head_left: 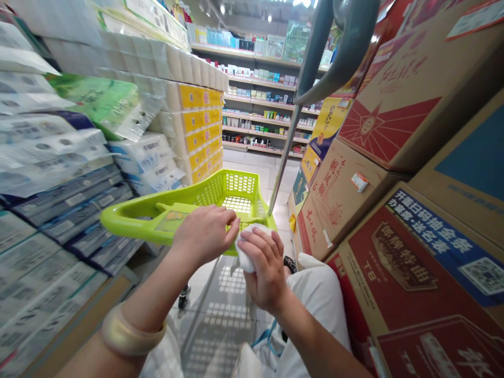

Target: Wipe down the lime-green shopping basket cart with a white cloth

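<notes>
Left hand [208, 231] and right hand [268, 268] at a green basket [185, 195], white cloth [245, 256] in the right.
The left hand bends over the near edge, fingers part-curled; whether they grip anything cannot be told. The right hand's bent fingers clasp the cloth by the near right corner. Paper packs [200, 128] stand left; pale floor [263, 170] and stocked shelves [260, 100] lie beyond the far edge; cartons [334, 189] rise right.

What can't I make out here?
In the head view:
White cloth: partly hidden by the right hand.
Left hand: its palm side is hidden by the hand's back.
Green shopping cart: partly hidden behind the left hand.
Grey handle: cut off by the top edge.
Products on the far shelves: labels too small.
</notes>
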The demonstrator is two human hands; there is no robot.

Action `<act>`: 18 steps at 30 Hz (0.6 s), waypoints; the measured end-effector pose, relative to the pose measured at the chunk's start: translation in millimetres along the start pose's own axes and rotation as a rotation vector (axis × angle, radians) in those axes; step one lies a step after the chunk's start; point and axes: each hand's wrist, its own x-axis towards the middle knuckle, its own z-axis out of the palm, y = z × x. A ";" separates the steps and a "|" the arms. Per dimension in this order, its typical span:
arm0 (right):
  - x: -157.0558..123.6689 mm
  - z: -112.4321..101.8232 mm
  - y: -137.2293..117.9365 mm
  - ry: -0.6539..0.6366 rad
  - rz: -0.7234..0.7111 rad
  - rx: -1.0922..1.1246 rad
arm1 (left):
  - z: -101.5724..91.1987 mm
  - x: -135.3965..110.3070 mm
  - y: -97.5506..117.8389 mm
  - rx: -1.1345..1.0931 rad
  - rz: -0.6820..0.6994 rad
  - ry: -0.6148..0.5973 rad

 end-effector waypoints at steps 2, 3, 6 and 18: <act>-4.8 -1.6 9.4 0.015 -0.002 0.023 | 0.2 -1.7 1.0 0.007 0.012 0.011; -7.7 -2.1 15.6 0.050 0.025 0.055 | 0.0 -2.5 1.9 0.008 0.020 0.016; -15.3 -0.6 35.0 0.249 0.283 0.286 | -1.4 -4.3 5.1 0.012 0.049 0.018; 50.2 8.8 84.8 0.305 1.093 1.095 | -4.8 -10.2 5.8 -0.051 0.117 0.022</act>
